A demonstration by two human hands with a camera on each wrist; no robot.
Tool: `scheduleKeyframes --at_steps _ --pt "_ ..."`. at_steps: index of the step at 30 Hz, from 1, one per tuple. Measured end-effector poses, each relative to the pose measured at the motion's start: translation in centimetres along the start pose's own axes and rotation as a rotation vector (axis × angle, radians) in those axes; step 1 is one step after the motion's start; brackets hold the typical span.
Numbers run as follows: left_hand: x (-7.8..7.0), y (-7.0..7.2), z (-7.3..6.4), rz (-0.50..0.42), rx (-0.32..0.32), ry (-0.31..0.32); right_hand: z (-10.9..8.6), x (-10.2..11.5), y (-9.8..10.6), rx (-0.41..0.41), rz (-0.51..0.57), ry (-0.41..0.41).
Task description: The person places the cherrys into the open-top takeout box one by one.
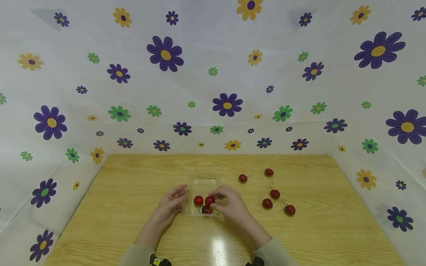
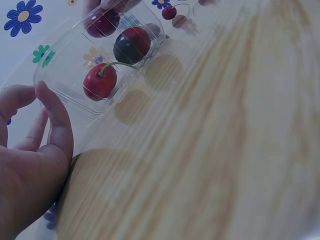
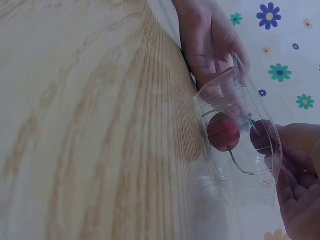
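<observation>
- Cherry (image 1: 209, 200), dark red, is inside the clear plastic box (image 1: 204, 186), in the near right part of it, and I cannot tell whether it rests on the bottom
- Right hand (image 1: 233, 205) reaches over the box's right side and pinches that fruit between thumb and fingers
- Left hand (image 1: 169, 207) is at the box's left wall, fingers loose and slightly bent, grasping no fruit
- Beside the pinched one, in the near half of the box, sit a bright red cherry (image 1: 198, 200) with a green stem and a darker cherry (image 1: 206, 210) close to the near wall
- Five more lie loose on the wooden table (image 1: 133, 188), to the right of the box and apart from it
- Nearest the box is a small cherry (image 1: 243, 178), its stem pointing right; the far cherry (image 1: 269, 172) has its stem toward the person
- Closer in are a middle cherry (image 1: 274, 194), a round cherry (image 1: 267, 203) just beside it, and a large cherry (image 1: 290, 210) at the near right, its stem pointing up and left
- Pale sleeves (image 1: 276, 253) cover both forearms, with a dark strap (image 1: 159, 261) at the left wrist
- White cloth (image 1: 196, 83) printed with purple, yellow and green flowers stands behind the table and along its sides
</observation>
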State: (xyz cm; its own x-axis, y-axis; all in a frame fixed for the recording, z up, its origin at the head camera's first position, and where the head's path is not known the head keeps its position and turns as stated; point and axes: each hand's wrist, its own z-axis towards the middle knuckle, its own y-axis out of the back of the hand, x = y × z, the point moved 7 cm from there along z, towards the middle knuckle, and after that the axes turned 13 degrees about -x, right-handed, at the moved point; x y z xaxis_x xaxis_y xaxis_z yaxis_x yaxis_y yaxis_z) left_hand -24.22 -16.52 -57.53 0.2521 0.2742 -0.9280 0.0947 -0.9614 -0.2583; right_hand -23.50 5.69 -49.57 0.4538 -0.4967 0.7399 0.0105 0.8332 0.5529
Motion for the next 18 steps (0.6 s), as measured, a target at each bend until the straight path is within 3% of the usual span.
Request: scheduleKeyframes --at_steps 6,18 --pt "0.02 0.01 0.07 0.006 0.008 -0.004 0.06 -0.07 -0.14 0.007 -0.004 0.015" --pt "0.01 0.07 0.05 0.018 0.006 -0.003 0.02 -0.12 0.07 -0.013 0.052 -0.038"
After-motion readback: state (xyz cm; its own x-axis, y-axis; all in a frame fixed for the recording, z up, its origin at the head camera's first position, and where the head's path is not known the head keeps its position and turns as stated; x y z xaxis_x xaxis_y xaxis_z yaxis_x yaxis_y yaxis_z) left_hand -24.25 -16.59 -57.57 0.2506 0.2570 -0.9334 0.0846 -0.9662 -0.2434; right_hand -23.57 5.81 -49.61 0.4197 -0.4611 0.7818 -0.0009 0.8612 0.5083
